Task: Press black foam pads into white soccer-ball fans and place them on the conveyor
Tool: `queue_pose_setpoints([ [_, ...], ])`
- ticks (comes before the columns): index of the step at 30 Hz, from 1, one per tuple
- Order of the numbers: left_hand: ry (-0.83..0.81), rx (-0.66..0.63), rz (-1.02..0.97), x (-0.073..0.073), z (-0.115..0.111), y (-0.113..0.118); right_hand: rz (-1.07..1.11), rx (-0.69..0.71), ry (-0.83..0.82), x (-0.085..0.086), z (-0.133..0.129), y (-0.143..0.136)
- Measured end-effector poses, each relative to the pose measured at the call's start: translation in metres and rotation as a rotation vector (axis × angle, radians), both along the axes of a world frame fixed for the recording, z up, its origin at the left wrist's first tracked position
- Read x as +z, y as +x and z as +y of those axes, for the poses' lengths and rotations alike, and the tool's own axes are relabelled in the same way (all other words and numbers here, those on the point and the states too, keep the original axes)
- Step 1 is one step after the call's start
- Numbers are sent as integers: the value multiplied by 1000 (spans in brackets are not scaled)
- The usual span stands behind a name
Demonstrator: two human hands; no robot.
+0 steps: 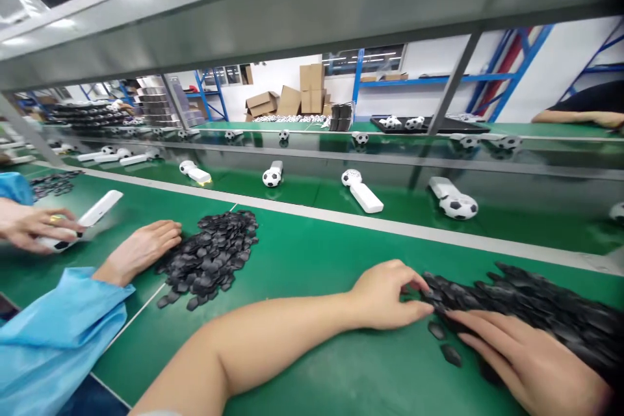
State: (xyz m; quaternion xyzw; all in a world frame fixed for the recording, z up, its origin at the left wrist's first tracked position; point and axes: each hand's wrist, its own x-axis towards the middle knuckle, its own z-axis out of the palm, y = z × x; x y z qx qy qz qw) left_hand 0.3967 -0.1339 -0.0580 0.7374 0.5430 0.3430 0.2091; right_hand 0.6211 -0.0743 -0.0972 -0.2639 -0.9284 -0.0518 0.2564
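Note:
My left hand [390, 296] reaches to the left edge of a pile of small black flat pieces [536, 302]. Its thumb and index finger close around a black piece there, mostly covered by the fingertips. Beside it, my right hand [526, 351] rests on the near side of the pile with its fingers stretched out, the tips close to those of my left hand. Two loose black pieces [451, 355] lie on the green table just below the fingertips.
At left, a co-worker in blue sleeves [73, 318] holds a white football-ended device [100, 209], one hand beside another pile of black pieces [209, 257]. Similar devices [363, 195] lie on the green conveyor [312, 198] beyond the pale rail. A metal shelf beam [292, 6] spans overhead.

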Motion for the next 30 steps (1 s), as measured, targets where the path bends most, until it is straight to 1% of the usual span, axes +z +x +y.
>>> queue_pose_setpoints([
  [2, 24, -99, 102, 1, -1, 0, -48, 44, 5, -9, 5, 6],
  [4, 57, -190, 223, 2, -3, 1, -78, 72, -6, -15, 6, 10],
  [6, 80, -222, 307, 4, -5, 2, -76, 79, -32, -14, 4, 10],
  [8, 92, -222, 344, 5, -6, 3, -61, 77, -48, -7, -3, 7],
  [10, 91, -219, 335, 6, -6, 4, -37, 71, -52, 7, -12, 0],
  [14, 88, -208, 223, 5, -4, 3, -14, 31, -100, 37, -28, -14],
  [17, 82, -201, 154, 4, -2, 3, -28, -14, -131, 49, -32, -19],
  [22, 59, -155, 89, 6, -4, 3, -34, -54, -164, 53, -36, -20],
  [30, 42, -123, 46, 5, -4, 3, -12, -45, -232, 54, -40, -20],
])
